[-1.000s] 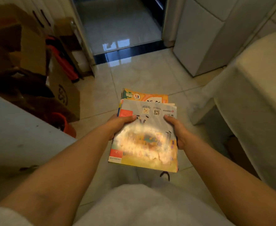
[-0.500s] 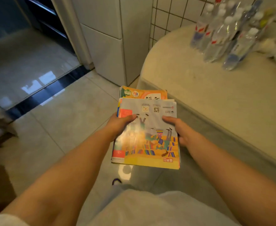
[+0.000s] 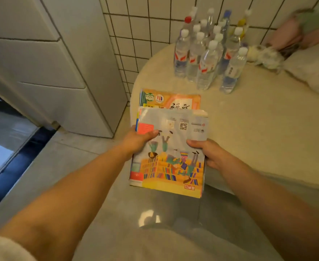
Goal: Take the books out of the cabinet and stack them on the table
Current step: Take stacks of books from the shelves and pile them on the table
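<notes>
Both hands, left hand [image 3: 136, 141] and right hand [image 3: 209, 153], grip books [image 3: 170, 147].

Left hand [image 3: 136, 141] and right hand [image 3: 209, 154] grip books [image 3: 170, 147] at table [image 3: 258, 129] edge — bottles [image 3: 209, 51] behind.

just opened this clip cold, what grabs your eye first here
A stack of colourful illustrated paperback books sits mid-frame, held by the left hand and right hand at the edge of the round beige table. Behind, a cluster of clear plastic water bottles stands by the tiled wall.
</notes>
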